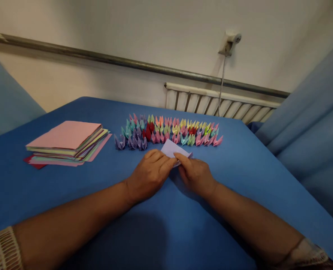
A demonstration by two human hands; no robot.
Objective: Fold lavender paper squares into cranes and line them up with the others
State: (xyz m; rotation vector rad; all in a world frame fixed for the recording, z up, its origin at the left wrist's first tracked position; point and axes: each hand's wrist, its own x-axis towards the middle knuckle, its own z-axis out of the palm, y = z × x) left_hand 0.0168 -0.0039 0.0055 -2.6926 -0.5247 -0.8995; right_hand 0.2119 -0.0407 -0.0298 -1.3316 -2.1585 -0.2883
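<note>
A folded sheet of pale lilac origami paper [173, 148] is held between my two hands, a little above the blue surface. My left hand [152, 172] pinches its lower left edge, with thumb and fingers closed. From the other side, my right hand [196, 174] grips the lower right edge, its index finger pressed along the fold near my left thumb. Both hands partly hide the paper's lower edge. Just beyond it stand several rows of small folded paper cranes [166, 129] in purple, teal, red, pink, yellow and green.
A stack of coloured paper squares [65, 137], pink on top, lies to the left on the blue table covering [104, 232]. Behind are a wall rail [112, 58], a radiator [211, 99] and a socket with a cord [228, 44]. Blue curtains [315, 123] hang at both sides.
</note>
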